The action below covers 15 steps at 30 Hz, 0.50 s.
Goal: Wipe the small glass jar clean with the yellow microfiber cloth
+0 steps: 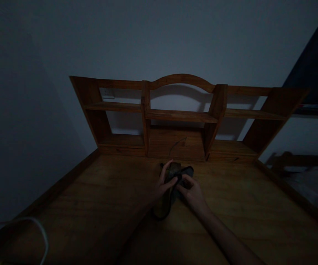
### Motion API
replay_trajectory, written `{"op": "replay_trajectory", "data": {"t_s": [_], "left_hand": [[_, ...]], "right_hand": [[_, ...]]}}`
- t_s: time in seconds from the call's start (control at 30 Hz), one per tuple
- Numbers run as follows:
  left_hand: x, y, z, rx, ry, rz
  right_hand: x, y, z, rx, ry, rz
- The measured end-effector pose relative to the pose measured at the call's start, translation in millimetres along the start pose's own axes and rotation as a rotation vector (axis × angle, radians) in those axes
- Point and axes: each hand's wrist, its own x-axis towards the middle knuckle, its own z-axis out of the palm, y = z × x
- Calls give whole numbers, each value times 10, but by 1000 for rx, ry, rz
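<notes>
In the dim middle of the desk lies a dark, soft-looking item with black edging [161, 213]; it could be a small pouch or case, but the low light hides its kind. My left hand [163, 186] is on its upper left part, thumb and fingers closing on the black trim. My right hand [194, 193] pinches the item from the right, near a rounded black-edged flap [188, 170]. The two hands' fingertips almost meet over it. A brownish part [175, 166] shows just beyond the fingers. What lies between the fingertips is too dark to make out.
A wooden desk [244, 206] carries a wooden shelf unit [182, 116] along its back, against a pale wall [159, 40]. A thin dark strand [177, 142] rises before the middle compartment. At the lower left a white cable [41, 228] curves. Pale cloth [316, 184] lies beyond the right edge.
</notes>
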Motion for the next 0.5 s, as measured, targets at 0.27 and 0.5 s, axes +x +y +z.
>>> {"op": "replay_trajectory", "data": {"t_s": [0.27, 0.5], "left_hand": [[8, -97, 11, 13, 113, -82], [39, -213, 24, -16, 184, -82]], "right_hand": [[-25, -88, 22, -179, 43, -80], [-30, -127, 19, -385, 60, -157]]}}
